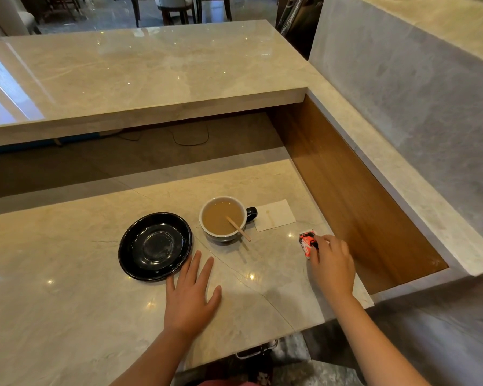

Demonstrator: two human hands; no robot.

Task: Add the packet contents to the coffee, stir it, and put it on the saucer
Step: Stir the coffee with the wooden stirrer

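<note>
A cup [223, 235] of light brown coffee with a black handle stands on the marble counter, and a wooden stirrer [238, 228] leans in it. Left of the cup lies an empty black saucer [155, 246]. A red, black and white packet [307, 242] lies on the counter to the cup's right. My right hand [332, 267] rests over the packet's near end, with fingertips touching it; a firm hold cannot be told. My left hand [191, 293] lies flat on the counter, fingers spread, just beside the saucer's near right rim.
A white paper napkin [275, 215] lies behind and right of the cup. A raised marble ledge [140, 79] runs across the back. A wooden side wall [346, 190] borders the counter on the right, and the counter's near edge [234, 355] is close to me.
</note>
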